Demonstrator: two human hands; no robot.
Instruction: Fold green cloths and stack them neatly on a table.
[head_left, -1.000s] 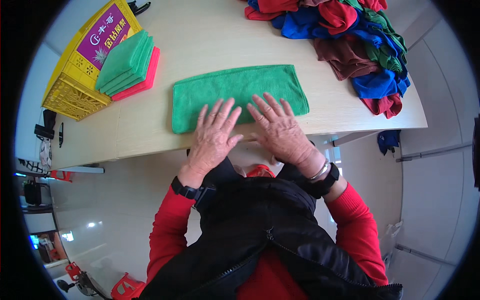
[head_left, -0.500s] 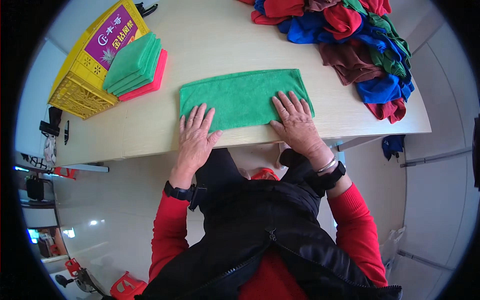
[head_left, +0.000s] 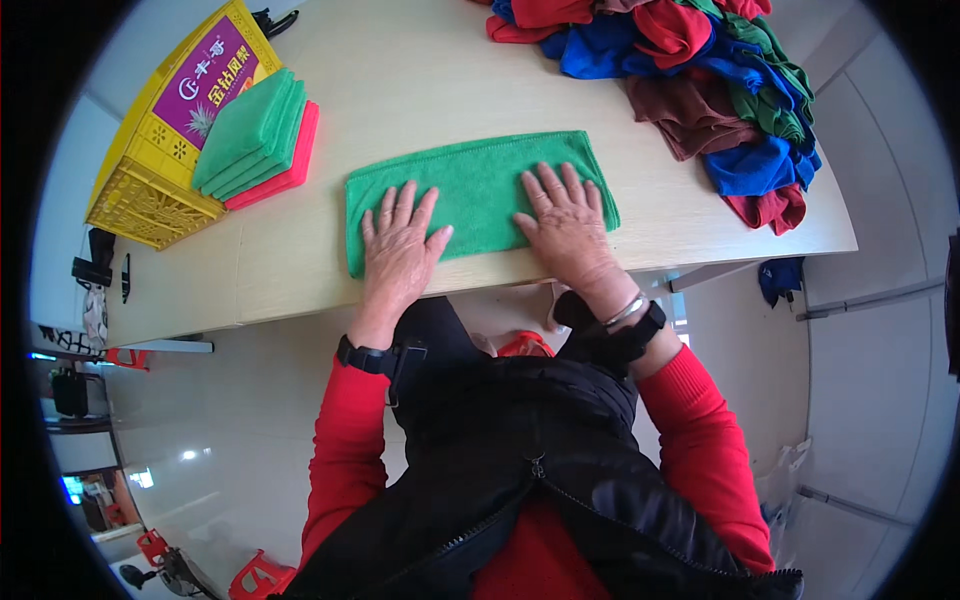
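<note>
A green towel (head_left: 470, 175), folded into a long rectangle, lies flat near the front edge of the table. On its left part rests my left hand (head_left: 398, 245), palm down with the fingers spread. My right hand (head_left: 570, 225) lies flat on its right part, fingers stretched out and slightly apart. Neither hand grips the cloth. To the left sits a stack of folded green towels (head_left: 250, 135) on top of a folded red towel (head_left: 290, 178).
A yellow plastic crate (head_left: 130, 190) with a purple panel stands behind the stack at the left. Loose red, blue, brown and green cloths (head_left: 690, 100) are heaped at the far right. The wooden table's (head_left: 400, 90) front edge runs just before my wrists. Below are red stools (head_left: 262, 575).
Both hands have slid a little inward and away from me over the towel, closer together. The whole scene has shifted slightly left in view.
</note>
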